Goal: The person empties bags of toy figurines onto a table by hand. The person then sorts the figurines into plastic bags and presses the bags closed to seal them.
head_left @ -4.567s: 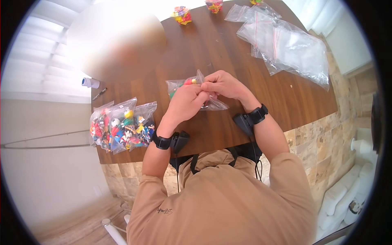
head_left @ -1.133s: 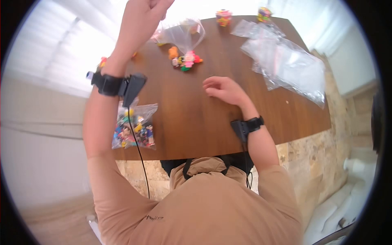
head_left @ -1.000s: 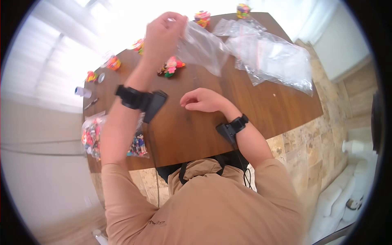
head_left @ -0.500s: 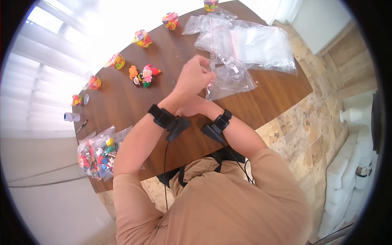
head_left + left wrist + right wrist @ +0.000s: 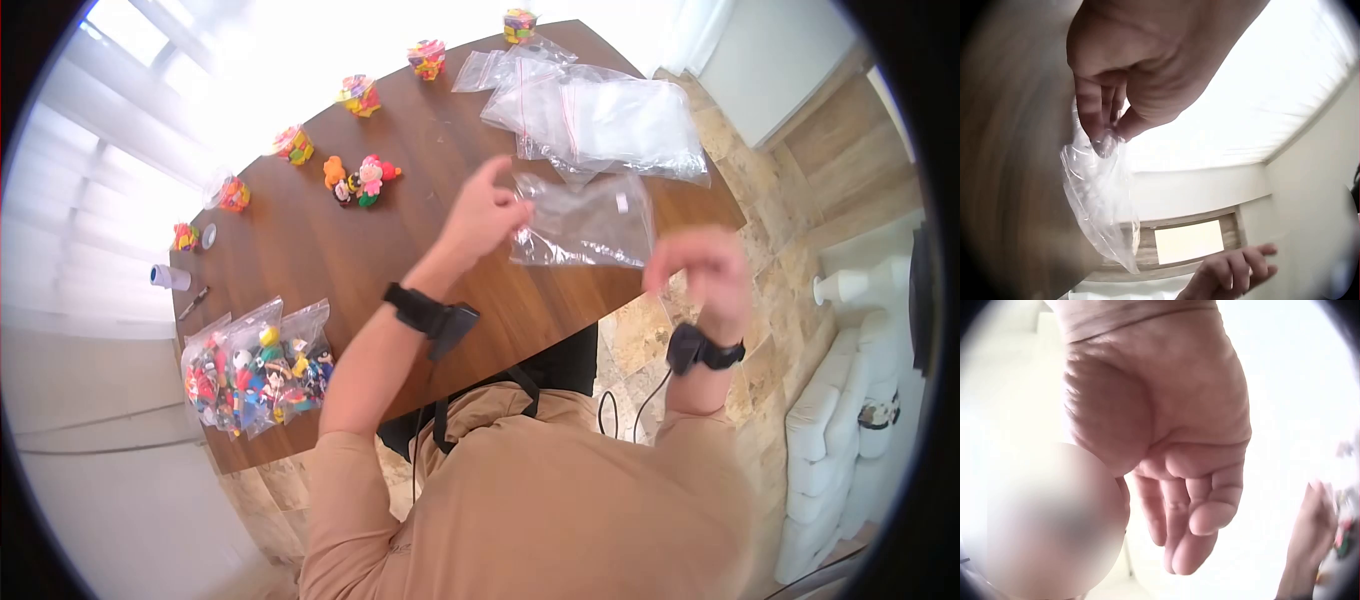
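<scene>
My left hand (image 5: 485,215) pinches the left edge of a clear plastic zip bag (image 5: 585,225), which lies flat and see-through near the table's right front edge. In the left wrist view, thumb and fingertips meet on the crinkled bag (image 5: 1100,187). My right hand (image 5: 705,270) is raised beyond the table's edge, to the right of the bag. The right wrist view shows the same hand (image 5: 1160,425) with loosely bent fingers and nothing in them. A small cluster of toy figures (image 5: 365,180), orange, pink, red and green, sits on the table left of my left hand.
Several clear bags (image 5: 610,120) are piled at the table's back right. Cups of colourful pieces (image 5: 360,95) line the far edge. Bags filled with small figures (image 5: 260,370) lie at the front left, near a pen (image 5: 195,303) and a white roll (image 5: 170,277).
The toys, in a bag between both hands at first, now lie on the table. My left hand has carried a bag rightward; my right hand has moved right, off the table's edge.
</scene>
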`<state>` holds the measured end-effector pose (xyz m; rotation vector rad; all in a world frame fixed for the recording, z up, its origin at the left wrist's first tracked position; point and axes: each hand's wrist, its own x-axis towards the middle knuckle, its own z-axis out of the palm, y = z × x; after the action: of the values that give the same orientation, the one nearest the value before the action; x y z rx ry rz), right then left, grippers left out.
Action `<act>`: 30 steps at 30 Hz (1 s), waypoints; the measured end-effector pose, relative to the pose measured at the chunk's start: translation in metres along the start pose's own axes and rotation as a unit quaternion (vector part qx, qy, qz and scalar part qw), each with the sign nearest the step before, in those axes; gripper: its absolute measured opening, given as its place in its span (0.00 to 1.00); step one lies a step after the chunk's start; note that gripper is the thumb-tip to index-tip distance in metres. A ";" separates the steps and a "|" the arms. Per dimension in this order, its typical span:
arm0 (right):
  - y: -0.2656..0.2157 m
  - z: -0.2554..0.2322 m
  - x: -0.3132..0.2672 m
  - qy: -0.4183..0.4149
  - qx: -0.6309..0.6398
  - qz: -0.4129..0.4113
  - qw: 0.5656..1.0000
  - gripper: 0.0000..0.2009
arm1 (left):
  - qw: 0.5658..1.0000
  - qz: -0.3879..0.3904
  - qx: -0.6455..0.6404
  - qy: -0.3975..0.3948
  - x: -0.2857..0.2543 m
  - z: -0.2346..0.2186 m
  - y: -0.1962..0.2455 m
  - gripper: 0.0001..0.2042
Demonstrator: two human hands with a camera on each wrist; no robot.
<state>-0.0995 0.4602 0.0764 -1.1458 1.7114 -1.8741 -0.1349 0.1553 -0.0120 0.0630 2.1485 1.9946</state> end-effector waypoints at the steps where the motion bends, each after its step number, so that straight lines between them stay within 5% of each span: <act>1: 0.005 -0.006 0.005 0.131 -0.135 0.043 0.981 0.17 | 1.000 -0.001 -0.005 0.002 -0.003 0.011 -0.017 0.36; 3: 0.042 -0.017 0.016 0.231 -0.375 0.158 0.884 0.16 | 0.990 -0.009 0.131 0.053 -0.011 0.028 -0.039 0.37; 4: 0.058 -0.015 0.013 0.231 -0.376 0.162 0.883 0.16 | 0.990 -0.011 0.128 0.050 -0.018 0.032 -0.039 0.37; 7: 0.106 -0.009 0.005 0.155 -0.464 0.215 0.846 0.18 | 0.986 0.040 0.163 0.020 -0.034 0.037 -0.030 0.37; 9: 0.129 -0.009 -0.002 0.086 -0.608 0.222 0.758 0.21 | 0.994 0.042 0.100 -0.010 -0.040 0.036 -0.026 0.35; 12: 0.137 -0.007 -0.009 0.084 -0.612 0.200 0.760 0.21 | 0.994 0.042 0.053 -0.091 -0.035 0.032 -0.038 0.31; 16: 0.145 -0.009 -0.018 0.074 -0.646 0.166 0.741 0.21 | 0.988 0.085 0.115 -0.064 -0.027 0.037 -0.045 0.25; 18: 0.145 -0.010 -0.021 0.078 -0.659 0.149 0.733 0.21 | 0.993 -0.069 -0.100 -0.003 -0.026 0.038 -0.035 0.21; 20: 0.143 -0.014 -0.018 0.068 -0.665 0.147 0.729 0.22 | 0.989 -0.066 -0.133 0.010 -0.015 0.035 -0.049 0.17; 22: 0.141 -0.022 -0.016 0.053 -0.668 0.138 0.729 0.22 | 0.982 0.105 0.098 0.124 -0.007 0.040 -0.065 0.12; 23: 0.141 -0.028 -0.015 0.062 -0.676 0.145 0.720 0.23 | 0.921 0.244 0.246 0.181 -0.007 0.039 -0.055 0.10; 28: 0.128 -0.049 0.004 0.105 -0.623 0.141 0.762 0.24 | 0.905 0.267 0.229 0.238 -0.030 0.022 -0.031 0.23; 30: 0.137 -0.062 0.004 0.203 -0.617 0.092 0.755 0.23 | 0.918 0.270 0.199 0.214 -0.061 0.005 -0.009 0.21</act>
<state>-0.1830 0.4700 -0.0484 -0.8000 3.3375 -0.6849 -0.0732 0.1491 -0.0135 0.3460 3.0790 1.9106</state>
